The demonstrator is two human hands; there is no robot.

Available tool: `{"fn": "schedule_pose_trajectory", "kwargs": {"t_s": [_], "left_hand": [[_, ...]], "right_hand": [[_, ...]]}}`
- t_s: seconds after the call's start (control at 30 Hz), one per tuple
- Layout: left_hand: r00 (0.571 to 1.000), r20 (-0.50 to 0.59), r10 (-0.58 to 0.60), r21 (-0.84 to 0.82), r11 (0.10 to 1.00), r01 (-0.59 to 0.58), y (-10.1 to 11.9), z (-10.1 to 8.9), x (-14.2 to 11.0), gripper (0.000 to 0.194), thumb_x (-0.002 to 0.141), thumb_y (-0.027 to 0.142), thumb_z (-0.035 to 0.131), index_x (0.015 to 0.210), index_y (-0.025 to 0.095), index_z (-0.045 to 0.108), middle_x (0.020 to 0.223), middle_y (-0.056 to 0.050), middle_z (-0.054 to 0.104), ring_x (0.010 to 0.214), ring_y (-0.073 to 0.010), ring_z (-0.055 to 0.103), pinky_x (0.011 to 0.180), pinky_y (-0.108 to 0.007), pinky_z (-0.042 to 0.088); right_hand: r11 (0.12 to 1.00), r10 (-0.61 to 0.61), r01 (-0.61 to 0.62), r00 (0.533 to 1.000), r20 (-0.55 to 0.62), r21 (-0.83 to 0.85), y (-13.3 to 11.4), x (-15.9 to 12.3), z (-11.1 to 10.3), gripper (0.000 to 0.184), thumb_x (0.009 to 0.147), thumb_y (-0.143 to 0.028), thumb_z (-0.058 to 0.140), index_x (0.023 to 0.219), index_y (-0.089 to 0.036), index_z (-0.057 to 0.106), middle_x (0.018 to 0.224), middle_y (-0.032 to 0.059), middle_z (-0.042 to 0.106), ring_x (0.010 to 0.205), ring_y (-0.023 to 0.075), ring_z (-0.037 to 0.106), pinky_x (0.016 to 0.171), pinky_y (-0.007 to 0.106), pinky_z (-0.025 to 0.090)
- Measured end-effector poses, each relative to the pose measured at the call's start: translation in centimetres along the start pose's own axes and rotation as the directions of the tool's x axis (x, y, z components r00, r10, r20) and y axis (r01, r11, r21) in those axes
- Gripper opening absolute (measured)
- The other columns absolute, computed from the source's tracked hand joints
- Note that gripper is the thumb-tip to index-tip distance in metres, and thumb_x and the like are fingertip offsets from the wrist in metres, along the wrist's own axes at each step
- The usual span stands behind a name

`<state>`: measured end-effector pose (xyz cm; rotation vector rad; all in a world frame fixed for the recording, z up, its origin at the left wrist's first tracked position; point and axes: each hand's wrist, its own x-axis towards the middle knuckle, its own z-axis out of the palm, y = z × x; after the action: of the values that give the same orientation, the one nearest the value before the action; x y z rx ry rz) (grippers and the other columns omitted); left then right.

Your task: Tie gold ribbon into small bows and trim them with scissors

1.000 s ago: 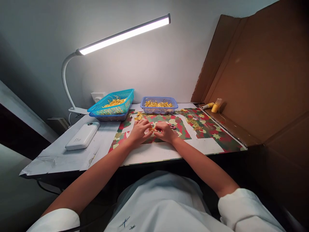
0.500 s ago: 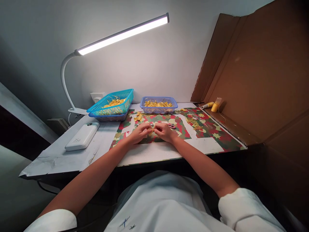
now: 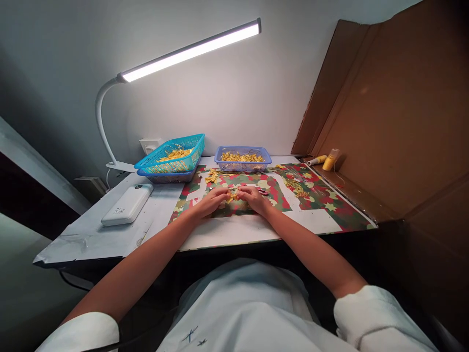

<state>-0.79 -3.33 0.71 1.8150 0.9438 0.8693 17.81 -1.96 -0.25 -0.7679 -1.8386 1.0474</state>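
Note:
Between my two hands is a small yellow ribbon piece (image 3: 233, 196), partly hidden by the fingers. My left hand (image 3: 212, 201) pinches its left side, the fingers closed. My right hand (image 3: 254, 198) is closed on its right side. Both hands are just above the camouflage-patterned sheet (image 3: 269, 210) on the table. A dark pink tool (image 3: 263, 192), its kind too small to make out, lies just beyond my right hand. Further back, a few loose yellow ribbon pieces (image 3: 211, 177) rest on the sheet.
A blue-purple basket (image 3: 242, 166) and a turquoise basket (image 3: 166, 168), stacked on another, hold yellow pieces. At left are a white power bank (image 3: 127, 205) and a lamp (image 3: 106, 127). Gold cords (image 3: 297, 188) lie right. Yellow bottles (image 3: 330, 160) stand by the cardboard wall (image 3: 395, 107).
My hands have drawn slightly apart, and more of the yellow piece shows between the fingers. The whole view has shifted a little.

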Motion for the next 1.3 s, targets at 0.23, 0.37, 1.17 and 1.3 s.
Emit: {"fn": "schedule_pose_trajectory", "kwargs": {"t_s": [0.23,0.37,1.17,1.3], "left_hand": [[0.995,0.023,-0.100,-0.203,0.974,0.103,-0.8,-0.1,0.1,0.020,0.075,0.036,0.055,0.068,0.019,0.048,0.059,0.005,0.034,0.050,-0.0087,0.029,0.045,-0.022,0.023],[0.996,0.007,-0.084,-0.204,0.975,0.083,-1.0,-0.2,0.2,0.020,0.073,0.035,0.058,0.066,0.019,0.048,0.057,0.005,0.035,0.048,-0.0082,0.029,0.044,-0.022,0.023],[0.954,0.088,-0.288,-0.631,0.724,0.277,0.1,-0.5,0.4,0.034,0.066,0.024,0.081,0.089,0.017,0.057,0.081,-0.003,0.067,0.072,-0.0144,0.069,0.065,-0.023,0.053],[0.967,0.039,-0.250,-0.621,0.752,0.220,-0.2,-0.3,0.7,0.041,0.058,0.020,0.086,0.085,0.016,0.056,0.077,0.000,0.065,0.069,-0.0101,0.065,0.067,-0.022,0.053]], "right_hand": [[0.999,0.042,-0.042,0.998,-0.037,0.000,-0.2,0.0,-0.2,0.022,0.070,-0.038,0.049,0.060,-0.019,0.047,0.058,-0.0041,0.039,0.057,0.0104,0.034,0.056,0.026,0.027],[0.991,0.133,-0.134,0.989,0.060,0.014,-0.2,0.1,-0.2,0.023,0.072,-0.038,0.049,0.060,-0.019,0.045,0.056,-0.0044,0.041,0.054,0.0099,0.034,0.053,0.025,0.027],[0.990,-0.127,0.131,0.990,-0.055,0.060,1.2,0.5,0.4,0.023,0.081,-0.044,0.059,0.086,-0.021,0.059,0.088,0.0028,0.056,0.083,0.0163,0.058,0.079,0.032,0.047],[0.995,-0.070,0.056,0.982,-0.174,-0.084,1.2,0.6,0.4,0.020,0.079,-0.037,0.059,0.089,-0.020,0.061,0.081,0.0011,0.056,0.070,0.0134,0.051,0.067,0.028,0.044]]}}
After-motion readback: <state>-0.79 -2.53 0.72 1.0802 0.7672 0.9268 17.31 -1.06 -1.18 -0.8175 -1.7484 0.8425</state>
